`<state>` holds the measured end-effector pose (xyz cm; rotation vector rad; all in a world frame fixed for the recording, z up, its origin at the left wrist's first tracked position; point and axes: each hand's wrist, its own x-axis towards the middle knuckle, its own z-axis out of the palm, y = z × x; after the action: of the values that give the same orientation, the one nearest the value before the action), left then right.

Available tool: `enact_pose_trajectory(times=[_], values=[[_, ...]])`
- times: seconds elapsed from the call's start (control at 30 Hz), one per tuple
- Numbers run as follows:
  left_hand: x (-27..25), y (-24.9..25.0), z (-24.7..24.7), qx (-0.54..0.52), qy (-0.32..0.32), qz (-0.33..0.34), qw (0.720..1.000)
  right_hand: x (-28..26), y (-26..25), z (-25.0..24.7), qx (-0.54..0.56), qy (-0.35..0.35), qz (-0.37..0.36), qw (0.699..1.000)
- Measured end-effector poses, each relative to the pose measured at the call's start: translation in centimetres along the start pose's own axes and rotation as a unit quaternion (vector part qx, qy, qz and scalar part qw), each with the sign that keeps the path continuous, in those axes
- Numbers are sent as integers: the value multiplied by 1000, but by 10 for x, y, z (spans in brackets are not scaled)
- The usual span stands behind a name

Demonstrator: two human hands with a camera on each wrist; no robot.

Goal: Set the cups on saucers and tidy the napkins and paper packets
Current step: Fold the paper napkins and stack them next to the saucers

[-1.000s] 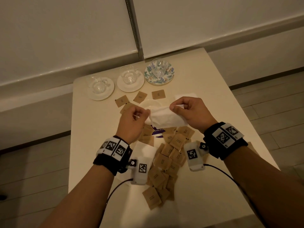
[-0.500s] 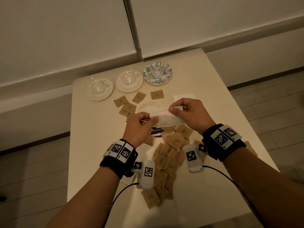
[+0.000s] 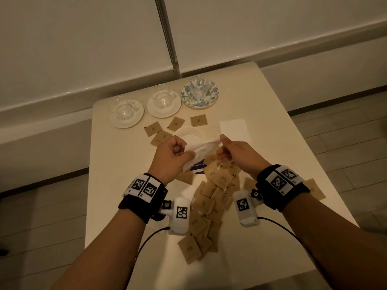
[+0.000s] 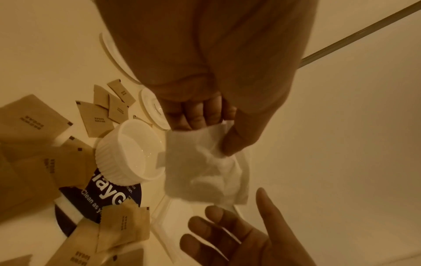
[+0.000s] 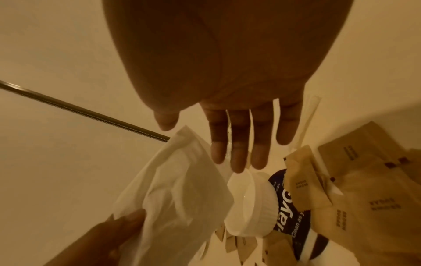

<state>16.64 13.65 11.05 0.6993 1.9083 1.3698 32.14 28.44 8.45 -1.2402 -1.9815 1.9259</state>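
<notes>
Done: we count three clear glass cups (image 3: pixel 161 98) on saucers (image 3: pixel 164 105) at the cream table's (image 3: pixel 272 126) far edge. In hand: crumpled white paper napkin (image 3: pixel 201 147), left grip (image 3: pixel 172 156) pinching it; right grip (image 3: pixel 234 152) released, fingers straight. Outstanding: scattered brown paper sugar packets (image 3: pixel 211 197).

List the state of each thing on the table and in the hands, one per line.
Napkin: crumpled, off the table, gripped by the left hand.
Right hand: fingers out straight, beside the napkin's far corner.
Three glass cups: upright, each on a saucer.
Ribbed white bowl: upright, empty.
Flat napkin: lying on the table.
Brown packets: scattered, partly piled.
</notes>
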Motion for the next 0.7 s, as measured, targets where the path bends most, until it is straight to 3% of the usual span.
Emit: enact_pose_trajectory(times=[0.2,0.37,0.7], values=[[-5,8,-2,-22,-67,51,996,-4,1,2,37,-20,-60,997],[-6,6,-5,21,-65,44,997,-3,-1,-2,74,-7,-93,993],[-5,13,8,-79,-10,47,996,-9,-2,-7,123,-43,-106,986]])
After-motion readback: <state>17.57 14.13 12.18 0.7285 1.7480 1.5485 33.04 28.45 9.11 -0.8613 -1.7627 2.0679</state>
